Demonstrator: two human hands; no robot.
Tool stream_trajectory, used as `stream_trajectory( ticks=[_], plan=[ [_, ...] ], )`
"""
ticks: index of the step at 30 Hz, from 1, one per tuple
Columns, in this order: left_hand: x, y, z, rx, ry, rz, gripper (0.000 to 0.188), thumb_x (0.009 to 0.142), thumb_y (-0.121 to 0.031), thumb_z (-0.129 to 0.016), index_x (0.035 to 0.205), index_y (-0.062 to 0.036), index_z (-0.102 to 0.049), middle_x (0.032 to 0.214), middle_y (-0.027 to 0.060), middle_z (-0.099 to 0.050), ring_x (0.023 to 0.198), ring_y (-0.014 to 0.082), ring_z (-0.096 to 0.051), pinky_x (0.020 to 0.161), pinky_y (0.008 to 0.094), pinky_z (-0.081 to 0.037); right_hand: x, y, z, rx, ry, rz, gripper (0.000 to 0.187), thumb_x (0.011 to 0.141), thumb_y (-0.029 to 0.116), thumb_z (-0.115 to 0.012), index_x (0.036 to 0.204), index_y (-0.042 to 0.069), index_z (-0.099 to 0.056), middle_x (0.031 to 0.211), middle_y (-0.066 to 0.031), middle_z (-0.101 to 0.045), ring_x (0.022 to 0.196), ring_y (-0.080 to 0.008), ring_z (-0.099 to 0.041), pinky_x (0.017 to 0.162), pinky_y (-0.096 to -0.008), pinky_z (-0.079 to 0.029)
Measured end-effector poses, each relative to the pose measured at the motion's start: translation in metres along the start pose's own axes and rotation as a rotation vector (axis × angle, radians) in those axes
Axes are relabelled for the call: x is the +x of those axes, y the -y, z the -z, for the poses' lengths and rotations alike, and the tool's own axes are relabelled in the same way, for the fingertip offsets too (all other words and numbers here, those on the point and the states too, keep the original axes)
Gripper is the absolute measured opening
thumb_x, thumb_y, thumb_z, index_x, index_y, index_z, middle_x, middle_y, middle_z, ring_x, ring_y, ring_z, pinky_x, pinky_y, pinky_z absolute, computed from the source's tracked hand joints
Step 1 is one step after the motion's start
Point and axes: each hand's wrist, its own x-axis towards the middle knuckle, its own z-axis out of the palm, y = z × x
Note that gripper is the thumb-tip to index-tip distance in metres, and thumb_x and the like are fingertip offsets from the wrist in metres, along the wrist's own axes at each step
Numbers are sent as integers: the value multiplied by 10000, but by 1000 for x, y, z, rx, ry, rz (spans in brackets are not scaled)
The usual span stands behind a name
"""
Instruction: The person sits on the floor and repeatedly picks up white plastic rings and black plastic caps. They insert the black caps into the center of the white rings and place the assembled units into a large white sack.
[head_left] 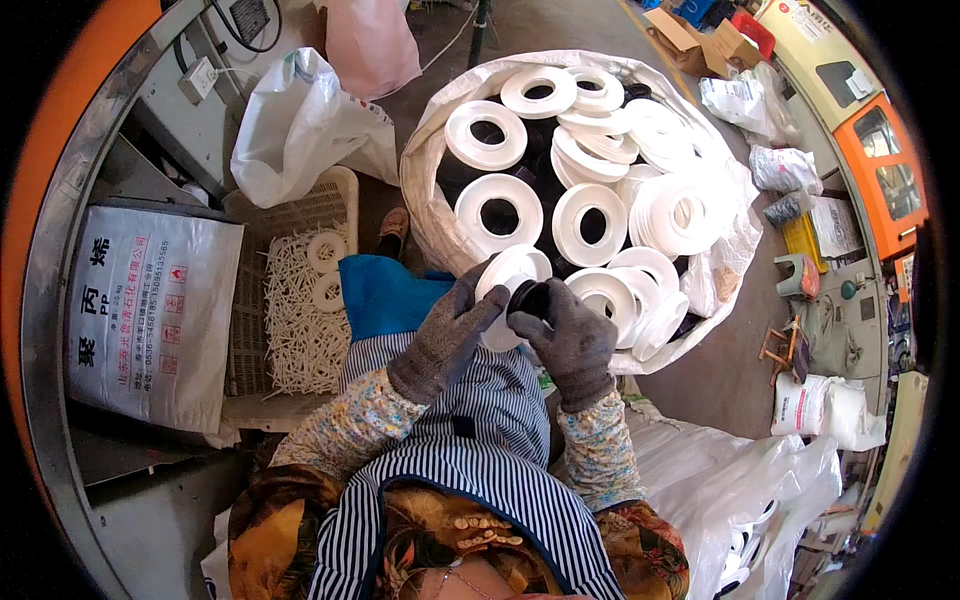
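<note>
My left hand (pixel 442 336), in a grey glove, grips a white flanged plastic ring (pixel 515 268) by its near left edge. In my right hand (pixel 574 346), gloved alike, is a small black round plastic part (pixel 533 297), pinched between thumb and fingers. The black part sits in front of the white ring's middle; whether it is inside the hole or only against it I cannot tell. Just beyond my hands, a large white woven sack (pixel 428 170) stands wide-mouthed, with several white flanged rings (pixel 591 224) lying on black parts inside it.
To the left, a plastic crate (pixel 345 195) holds many thin white sticks (pixel 300 320) and a few white rings. A printed white sack (pixel 150 320) lies beside it. A white bag (pixel 300 130) stands behind the crate. Clear plastic bags (pixel 700 470) with white parts lie at the right.
</note>
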Motion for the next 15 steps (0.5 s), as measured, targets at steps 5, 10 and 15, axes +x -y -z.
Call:
stream_trajectory(
  ticks=[5, 10, 15],
  plan=[
    [7, -11, -1, -346, -37, 186, 437, 1010, -50, -557, 1430, -152, -494, 1421, 249, -484, 1225, 360, -595, 963, 419, -558, -3, 4, 12, -26, -158, 332, 536, 809, 200, -694, 1322, 76, -603, 1282, -188, -593, 1188, -381, -576, 927, -524, -490],
    [2, 41, 7, 264, 13, -219, 523, 937, -9, -628, 1428, -127, -489, 1398, 265, -503, 1209, 392, -599, 954, 425, -561, -4, -22, 3, -225, -339, 106, 541, 765, 49, -593, 1299, 110, -646, 1430, -222, -493, 1315, -427, -474, 1026, -535, -419],
    [-9, -1, 2, 574, 0, -448, 336, 1065, -121, -465, 1398, -84, -480, 1389, 255, -489, 1247, 351, -578, 1020, 412, -538, -9, -24, -7, -113, -173, 166, 469, 815, 100, -613, 1275, 6, -605, 1439, -270, -469, 1342, -452, -441, 1072, -576, -389]
  ],
)
